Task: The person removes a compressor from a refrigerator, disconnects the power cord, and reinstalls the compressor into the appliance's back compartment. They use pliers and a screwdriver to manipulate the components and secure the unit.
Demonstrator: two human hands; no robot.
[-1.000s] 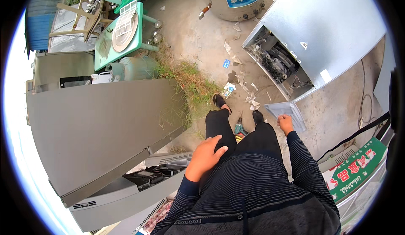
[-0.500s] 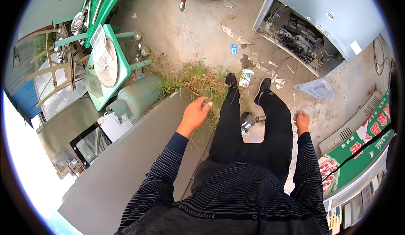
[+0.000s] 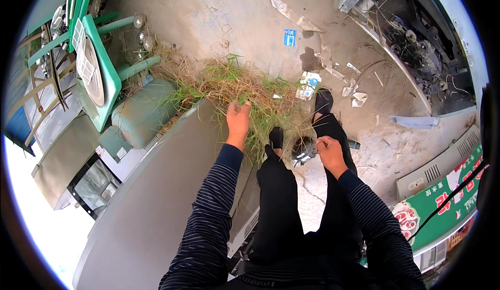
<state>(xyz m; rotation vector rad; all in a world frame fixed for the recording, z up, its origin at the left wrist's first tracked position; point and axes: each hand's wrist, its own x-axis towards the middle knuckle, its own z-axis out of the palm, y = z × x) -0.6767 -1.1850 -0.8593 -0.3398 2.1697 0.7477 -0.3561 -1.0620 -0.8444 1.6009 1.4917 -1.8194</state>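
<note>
Grass (image 3: pixel 260 89) beside a grey panel (image 3: pixel 146 212) is overhung by the left hand (image 3: pixel 238 123), fingers slightly parted; the right hand (image 3: pixel 332 156) is curled, its closure unclear, and a shoe (image 3: pixel 276 138) could be snagged by tangled growth.

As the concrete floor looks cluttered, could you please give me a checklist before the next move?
1. Bare left hand free: ok, nothing shows held.
2. Bare right hand free: cannot tell, its palm is hidden.
3. Grey concrete floor uncluttered: not ok, crumpled white paper scraps lie near the right black shoe.
4. Left black shoe clear of green-brown grass: not ok, they're close together.
5. Silvery-blue metal cabinet closed: not ok, dark inner parts are exposed.
</note>
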